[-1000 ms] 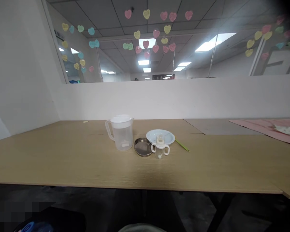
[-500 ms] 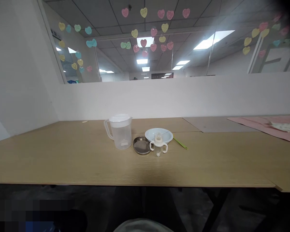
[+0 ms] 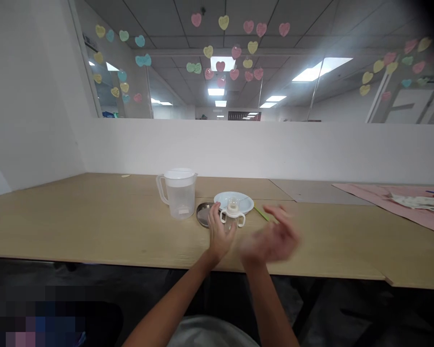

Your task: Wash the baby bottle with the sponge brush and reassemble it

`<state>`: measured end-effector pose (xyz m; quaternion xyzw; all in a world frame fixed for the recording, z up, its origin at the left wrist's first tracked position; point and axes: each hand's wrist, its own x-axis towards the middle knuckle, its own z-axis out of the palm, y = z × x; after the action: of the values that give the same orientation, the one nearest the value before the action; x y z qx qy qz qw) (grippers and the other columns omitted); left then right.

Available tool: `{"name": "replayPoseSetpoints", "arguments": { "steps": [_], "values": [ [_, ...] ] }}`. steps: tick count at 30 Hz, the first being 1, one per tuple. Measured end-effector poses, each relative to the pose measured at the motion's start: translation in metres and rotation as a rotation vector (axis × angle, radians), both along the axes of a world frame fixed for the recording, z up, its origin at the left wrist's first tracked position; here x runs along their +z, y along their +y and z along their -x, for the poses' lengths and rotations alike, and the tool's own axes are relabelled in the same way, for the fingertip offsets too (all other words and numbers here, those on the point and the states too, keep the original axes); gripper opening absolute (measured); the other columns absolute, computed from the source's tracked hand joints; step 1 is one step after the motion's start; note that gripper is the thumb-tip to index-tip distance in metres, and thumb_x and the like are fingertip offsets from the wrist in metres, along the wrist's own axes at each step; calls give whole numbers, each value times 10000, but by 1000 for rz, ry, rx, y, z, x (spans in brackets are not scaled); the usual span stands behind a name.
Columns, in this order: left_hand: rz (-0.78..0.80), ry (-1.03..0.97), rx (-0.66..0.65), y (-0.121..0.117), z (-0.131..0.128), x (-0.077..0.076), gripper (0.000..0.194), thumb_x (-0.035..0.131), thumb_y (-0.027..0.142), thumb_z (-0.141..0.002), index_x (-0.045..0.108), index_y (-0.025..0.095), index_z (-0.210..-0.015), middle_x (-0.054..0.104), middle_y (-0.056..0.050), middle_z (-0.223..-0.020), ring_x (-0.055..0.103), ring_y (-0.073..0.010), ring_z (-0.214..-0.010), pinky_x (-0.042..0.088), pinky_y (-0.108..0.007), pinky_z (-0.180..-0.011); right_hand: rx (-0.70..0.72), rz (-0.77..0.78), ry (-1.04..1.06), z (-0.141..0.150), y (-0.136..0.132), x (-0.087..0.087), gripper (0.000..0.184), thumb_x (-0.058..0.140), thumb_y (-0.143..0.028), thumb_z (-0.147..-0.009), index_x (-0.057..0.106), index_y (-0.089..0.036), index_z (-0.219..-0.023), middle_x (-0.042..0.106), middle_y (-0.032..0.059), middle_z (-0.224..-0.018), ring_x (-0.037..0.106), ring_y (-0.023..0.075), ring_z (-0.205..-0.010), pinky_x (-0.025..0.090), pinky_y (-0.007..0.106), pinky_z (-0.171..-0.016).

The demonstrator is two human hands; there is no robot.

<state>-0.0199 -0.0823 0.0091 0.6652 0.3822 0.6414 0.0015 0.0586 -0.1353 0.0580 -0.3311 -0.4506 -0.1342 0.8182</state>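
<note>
A clear baby bottle (image 3: 232,207) with a white collar and two white side handles stands upright on the table. My left hand (image 3: 220,235) is at its left side, fingers raised and thumb apart in a wide curve; whether it touches the bottle I cannot tell. To the right, my right hand (image 3: 269,238) is blurred by motion, its fingers apart and nothing seen in it. Behind the bottle lies a white bowl (image 3: 222,198). A round metal dish (image 3: 203,215) is partly hidden by my left hand. A green handle (image 3: 261,212) lies beside the bowl, partly behind my right hand.
A translucent plastic pitcher (image 3: 182,195) with a lid stands left of the dish. At the far right a pink cloth (image 3: 361,195) carries a white cloth (image 3: 417,203). The table's front edge (image 3: 148,265) runs below my hands, and a white wall (image 3: 238,149) stands behind.
Both my hands have come into view from below, the left one reaching the bottle's side. The head view has shifted slightly. The bottle, bowl, dish and pitcher keep their places on the table.
</note>
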Motion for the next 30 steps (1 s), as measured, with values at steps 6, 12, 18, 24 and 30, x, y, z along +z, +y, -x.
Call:
{"name": "replayPoseSetpoints", "arguments": {
  "steps": [6,12,18,24,30],
  "values": [
    [150,277,-77,57,0,-24,719,514,277,-708,175,99,-1316,360,-179,-1279,327,-287,-1185,241,-470,-987,114,437,-147,-5,111,-18,392,503,-351,-737,459,-138,-1063,542,109,-1029,509,208,-916,408,384,-827],
    [90,319,-182,67,4,-34,602,443,237,-762,228,117,-1310,385,-159,-1283,355,-264,-1172,288,-438,-969,147,581,-304,-13,127,-49,480,499,-381,-731,415,-161,-1149,571,92,-1021,540,206,-898,426,344,-788],
    [99,312,-179,65,11,-42,578,433,273,-797,228,114,-1313,400,-156,-1262,375,-253,-1140,306,-435,-957,81,574,-314,-13,122,-48,438,532,-430,-702,510,-159,-1046,606,73,-946,562,194,-837,426,309,-769],
    [109,326,-162,60,11,-38,589,445,299,-805,208,141,-1321,404,-141,-1247,383,-242,-1124,319,-424,-946,74,650,-279,-17,125,-46,488,536,-510,-689,528,-161,-1029,622,70,-877,568,198,-757,434,302,-694],
    [93,344,-126,60,11,-39,587,438,295,-810,209,99,-1314,401,-165,-1253,388,-246,-1124,324,-425,-945,128,560,-296,-16,116,-40,472,532,-463,-723,486,-168,-1089,583,80,-991,545,192,-866,433,315,-768]
  ]
}}
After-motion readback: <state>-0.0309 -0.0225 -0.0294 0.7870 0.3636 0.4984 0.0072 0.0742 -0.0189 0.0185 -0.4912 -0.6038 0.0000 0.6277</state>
